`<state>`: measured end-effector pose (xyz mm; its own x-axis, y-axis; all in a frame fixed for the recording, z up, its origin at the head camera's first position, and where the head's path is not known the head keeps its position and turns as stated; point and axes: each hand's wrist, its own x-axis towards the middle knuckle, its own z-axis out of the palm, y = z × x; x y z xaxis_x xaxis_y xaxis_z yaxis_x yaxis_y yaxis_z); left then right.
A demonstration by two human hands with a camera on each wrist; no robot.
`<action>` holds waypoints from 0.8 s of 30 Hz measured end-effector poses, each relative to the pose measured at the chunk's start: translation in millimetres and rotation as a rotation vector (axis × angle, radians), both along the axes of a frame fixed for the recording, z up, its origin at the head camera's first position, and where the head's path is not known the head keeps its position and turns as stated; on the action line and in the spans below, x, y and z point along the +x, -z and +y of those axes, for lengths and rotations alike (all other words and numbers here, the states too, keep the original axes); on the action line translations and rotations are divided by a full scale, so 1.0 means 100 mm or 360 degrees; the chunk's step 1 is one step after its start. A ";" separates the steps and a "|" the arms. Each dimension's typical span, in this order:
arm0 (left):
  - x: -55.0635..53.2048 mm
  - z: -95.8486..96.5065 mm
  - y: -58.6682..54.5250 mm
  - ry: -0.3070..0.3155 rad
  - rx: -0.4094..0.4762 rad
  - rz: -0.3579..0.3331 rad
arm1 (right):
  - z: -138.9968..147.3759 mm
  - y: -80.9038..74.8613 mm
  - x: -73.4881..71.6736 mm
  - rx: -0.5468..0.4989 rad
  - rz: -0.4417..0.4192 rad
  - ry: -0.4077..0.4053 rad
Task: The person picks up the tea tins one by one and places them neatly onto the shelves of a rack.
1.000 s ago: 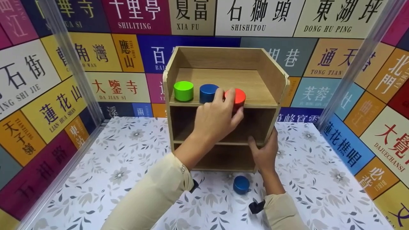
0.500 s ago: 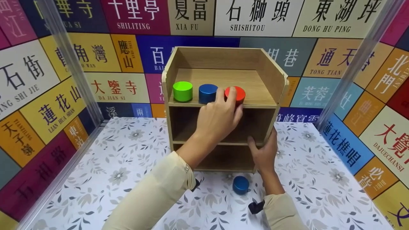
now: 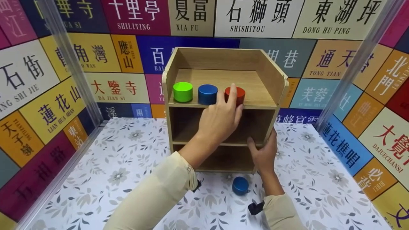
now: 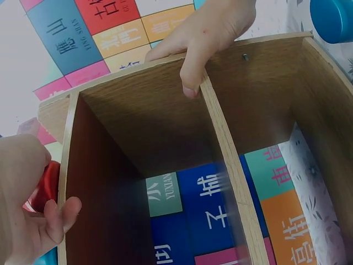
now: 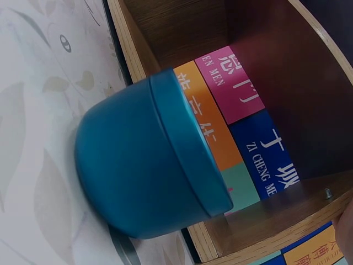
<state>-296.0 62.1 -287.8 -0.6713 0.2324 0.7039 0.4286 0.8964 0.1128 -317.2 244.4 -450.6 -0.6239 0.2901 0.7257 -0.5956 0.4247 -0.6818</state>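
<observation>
A small wooden shelf unit (image 3: 220, 144) stands open-fronted on the table. On its top, near the front edge, sit a green tin (image 3: 183, 92), a blue tin (image 3: 207, 94) and a red tin (image 3: 240, 92). My left hand (image 3: 219, 118) holds the red tin, one finger reaching over its lid; the fingers partly hide it. In the left wrist view, two fingertips lie by the top board's edge. My right hand (image 3: 266, 153) grips the unit's right side panel, its thumb at the middle shelf board. Another blue tin (image 3: 240, 186) with a rounded base rests on the table before the unit.
A white tablecloth (image 3: 118, 175) with grey leaves covers the table. Panels with large Chinese characters (image 3: 255, 19) surround it at the back and both sides. Clear corner posts (image 3: 348, 60) stand left and right.
The red tin has gone from slightly tilted at the front edge to level on the top board, with my left hand staying at it. My right hand has not moved.
</observation>
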 end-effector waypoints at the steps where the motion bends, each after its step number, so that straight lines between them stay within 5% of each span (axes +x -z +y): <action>1: 0.00 0.00 0.00 0.0004 0.0004 -0.0014 | 0.00 0.00 0.00 -0.0003 -0.0005 -0.0002; 13: 0.00 0.02 0.01 0.0028 0.0039 -0.0050 | 0.01 0.02 0.00 -0.0043 -0.0070 -0.0012; 24: 0.11 0.04 0.02 0.0077 0.0017 0.0137 | 0.01 0.02 -0.02 0.0007 0.0008 0.0005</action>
<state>-285.5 66.5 -289.6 -0.5961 0.2551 0.7613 0.4801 0.8732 0.0833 -319.4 245.8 -453.1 -0.6193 0.2886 0.7302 -0.5978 0.4297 -0.6768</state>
